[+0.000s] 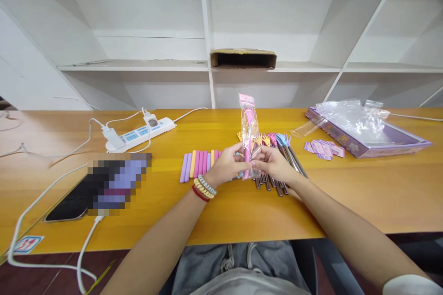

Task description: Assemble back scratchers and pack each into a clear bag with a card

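Note:
A pink back scratcher [248,147] stands nearly upright inside a clear plastic bag [255,129] topped by a pink header card. My left hand [226,166] is closed around the lower part of the bagged scratcher, fingers pinching it from the left. From the right, my right hand [273,164] pinches the bag's lower edge, its thumb close to the left thumb. Under and behind my hands lie several back scratchers [292,159] with metal rods and hand-shaped heads in yellow, pink and blue. Left of them is a row of purple, yellow and pink handles [197,164], partly hidden by my left hand.
Small pink-purple cards [321,148] lie at the right, beside a purple shallow box [367,150] heaped with clear plastic bags [360,115]. At the left are a power strip [162,126], white cables and a black phone [69,198]. A cardboard box [244,50] sits on the shelf.

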The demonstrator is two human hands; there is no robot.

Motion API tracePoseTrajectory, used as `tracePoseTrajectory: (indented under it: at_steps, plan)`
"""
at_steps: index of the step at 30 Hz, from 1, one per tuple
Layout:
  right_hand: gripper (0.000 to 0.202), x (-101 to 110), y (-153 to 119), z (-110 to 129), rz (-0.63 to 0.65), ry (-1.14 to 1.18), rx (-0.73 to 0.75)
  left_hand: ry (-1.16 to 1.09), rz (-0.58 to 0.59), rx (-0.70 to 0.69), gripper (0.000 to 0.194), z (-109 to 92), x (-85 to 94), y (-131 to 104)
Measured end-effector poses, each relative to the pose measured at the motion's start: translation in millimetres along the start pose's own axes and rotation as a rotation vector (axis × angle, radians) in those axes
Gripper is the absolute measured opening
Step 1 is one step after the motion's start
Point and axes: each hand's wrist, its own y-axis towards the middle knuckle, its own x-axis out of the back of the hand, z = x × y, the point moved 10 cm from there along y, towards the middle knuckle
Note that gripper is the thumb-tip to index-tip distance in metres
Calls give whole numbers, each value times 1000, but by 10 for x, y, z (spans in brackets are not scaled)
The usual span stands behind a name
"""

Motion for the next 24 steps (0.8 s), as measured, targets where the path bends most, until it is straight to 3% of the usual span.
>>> tracePoseTrajectory:
  at_steps: [6,10,12,18,21,24]
  plan:
    - [33,71,14,27,-100,57,12,-109,-256,-66,56,0,196,-3]
    - [72,198,-53,169,-274,41,170,-124,-320,-85,44,20,241,3]
    - [81,178,-70,223,-243,2,200,-135,-297,-85,42,27,222,12]
    - [76,60,-84,238,-37,-52,101,-173,-72,-47,50,26,1,12]
    - [61,36,-100,230,-51,-40,82,-150,-48,-40,51,14,-39,-1]
    - [57,143,-100,244,-181,-44,109,-109,-109,-23,45,47,27,14]
